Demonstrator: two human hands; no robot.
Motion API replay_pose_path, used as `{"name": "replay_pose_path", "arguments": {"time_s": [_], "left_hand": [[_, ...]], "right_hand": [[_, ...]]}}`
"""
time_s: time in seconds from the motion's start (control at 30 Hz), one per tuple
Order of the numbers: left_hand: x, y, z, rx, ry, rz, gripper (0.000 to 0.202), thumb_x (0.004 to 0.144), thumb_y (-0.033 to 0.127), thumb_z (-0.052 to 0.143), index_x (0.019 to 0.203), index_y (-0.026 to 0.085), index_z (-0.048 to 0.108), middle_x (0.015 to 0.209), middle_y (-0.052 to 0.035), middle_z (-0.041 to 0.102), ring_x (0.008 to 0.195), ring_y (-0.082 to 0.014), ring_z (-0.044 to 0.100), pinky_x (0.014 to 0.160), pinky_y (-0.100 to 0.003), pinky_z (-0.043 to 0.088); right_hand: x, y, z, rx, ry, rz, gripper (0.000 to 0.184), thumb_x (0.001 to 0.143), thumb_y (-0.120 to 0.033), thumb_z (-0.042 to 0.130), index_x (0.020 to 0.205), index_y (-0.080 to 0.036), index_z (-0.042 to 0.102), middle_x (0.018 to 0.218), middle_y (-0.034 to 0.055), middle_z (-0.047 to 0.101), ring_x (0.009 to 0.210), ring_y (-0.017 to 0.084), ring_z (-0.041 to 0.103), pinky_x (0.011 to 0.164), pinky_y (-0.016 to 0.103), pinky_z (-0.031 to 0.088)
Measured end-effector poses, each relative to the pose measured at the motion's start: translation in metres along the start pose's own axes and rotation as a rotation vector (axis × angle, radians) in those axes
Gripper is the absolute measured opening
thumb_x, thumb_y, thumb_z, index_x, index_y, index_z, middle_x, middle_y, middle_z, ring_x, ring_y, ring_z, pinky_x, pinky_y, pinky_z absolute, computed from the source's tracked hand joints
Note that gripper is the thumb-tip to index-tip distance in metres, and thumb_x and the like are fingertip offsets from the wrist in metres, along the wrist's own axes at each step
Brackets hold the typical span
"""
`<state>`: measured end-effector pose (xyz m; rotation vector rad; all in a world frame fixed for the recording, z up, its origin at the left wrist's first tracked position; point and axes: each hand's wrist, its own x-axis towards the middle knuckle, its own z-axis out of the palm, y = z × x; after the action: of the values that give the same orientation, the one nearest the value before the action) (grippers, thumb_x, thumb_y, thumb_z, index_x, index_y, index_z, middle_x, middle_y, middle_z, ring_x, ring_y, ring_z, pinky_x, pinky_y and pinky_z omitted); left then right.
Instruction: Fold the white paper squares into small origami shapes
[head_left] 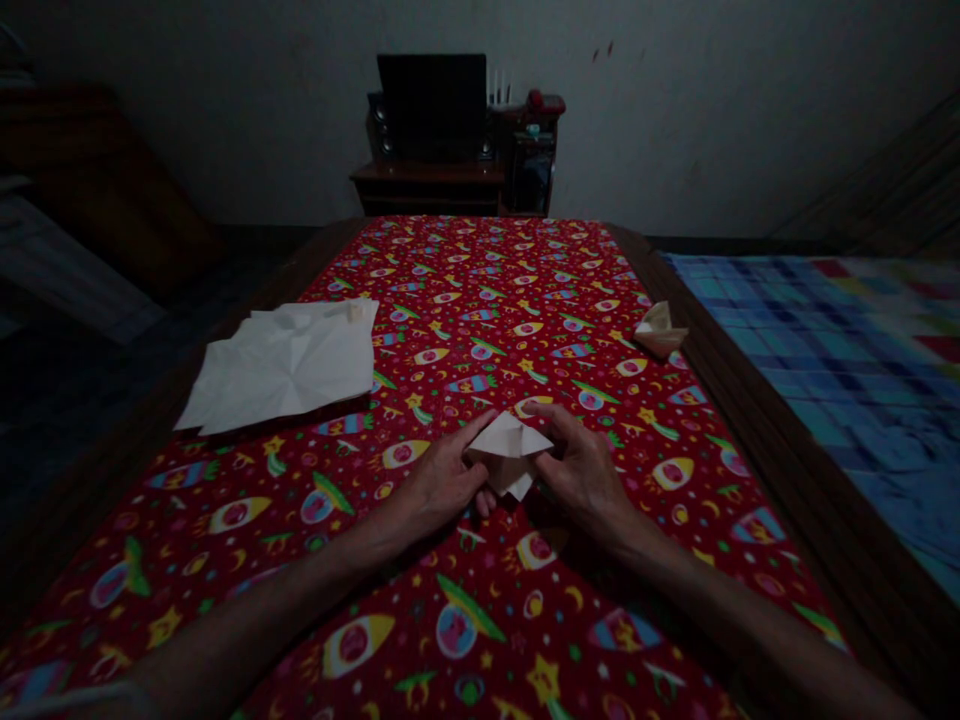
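Note:
A small folded piece of white paper (510,452) lies on the red patterned cloth (480,330) near the middle of the table. My left hand (441,482) grips its left side, the forefinger stretched along the upper edge. My right hand (581,468) pinches its right side, fingers curled over the paper's corner. Both hands rest low on the cloth, close together.
A stack of creased white paper sheets (289,365) lies at the left. A small folded paper shape (660,330) sits near the table's right edge. A blue checked mat (840,370) lies beyond the right edge. A dark cabinet with a screen (450,130) stands at the far wall.

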<state>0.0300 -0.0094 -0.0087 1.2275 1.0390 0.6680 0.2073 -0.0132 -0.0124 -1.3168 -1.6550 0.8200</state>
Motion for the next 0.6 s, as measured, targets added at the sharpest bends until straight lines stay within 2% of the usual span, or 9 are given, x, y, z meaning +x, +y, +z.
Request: {"name": "replay_pose_path", "arguments": {"time_s": [0.13,0.3,0.4,0.5,0.6], "left_hand": [[-0.002,0.002,0.000,-0.013,-0.005,0.011,0.077,0.076,0.011,0.049,0.146,0.012,0.017,0.055,0.0015,0.064,0.045,-0.0133,0.062,0.043,-0.020,0.051],[-0.001,-0.004,0.001,0.005,-0.019,0.064,0.074,0.075,0.010,0.049,0.144,0.017,0.025,0.071,-0.0007,0.067,0.048,-0.0116,0.062,0.046,-0.021,0.052],[0.001,-0.008,0.001,0.007,-0.016,0.089,0.076,0.073,0.010,0.048,0.144,0.022,0.025,0.091,-0.0042,0.068,0.050,-0.0102,0.062,0.047,-0.022,0.054],[0.003,-0.008,-0.002,0.107,0.062,0.132,0.075,0.071,0.010,0.047,0.143,0.022,0.028,0.106,-0.0069,0.065,0.052,-0.0103,0.062,0.048,-0.023,0.054],[0.004,-0.004,-0.007,0.355,0.209,0.279,0.075,0.068,0.009,0.048,0.141,0.019,0.032,0.094,-0.0039,0.066,0.064,-0.0120,0.063,0.056,-0.022,0.053]], "right_hand": [[-0.001,-0.003,0.001,0.003,-0.016,0.001,0.048,0.066,-0.008,0.047,0.112,-0.020,0.057,0.081,0.0011,0.068,0.066,0.014,0.062,0.055,0.021,0.046],[-0.001,-0.011,0.001,0.015,-0.060,0.006,0.049,0.063,-0.006,0.043,0.108,-0.019,0.058,0.080,0.0014,0.068,0.062,0.013,0.062,0.049,0.019,0.043],[-0.001,-0.010,0.002,0.010,-0.048,0.004,0.048,0.065,-0.008,0.044,0.110,-0.018,0.057,0.081,0.0016,0.068,0.066,0.014,0.062,0.052,0.020,0.045],[-0.001,-0.003,0.003,-0.055,-0.031,0.019,0.048,0.071,-0.014,0.049,0.119,-0.019,0.053,0.075,0.0003,0.066,0.061,0.013,0.060,0.053,0.022,0.045],[-0.001,0.006,0.003,-0.107,-0.033,0.018,0.047,0.075,-0.018,0.052,0.122,-0.018,0.051,0.075,0.0012,0.066,0.063,0.015,0.060,0.056,0.024,0.046]]}}
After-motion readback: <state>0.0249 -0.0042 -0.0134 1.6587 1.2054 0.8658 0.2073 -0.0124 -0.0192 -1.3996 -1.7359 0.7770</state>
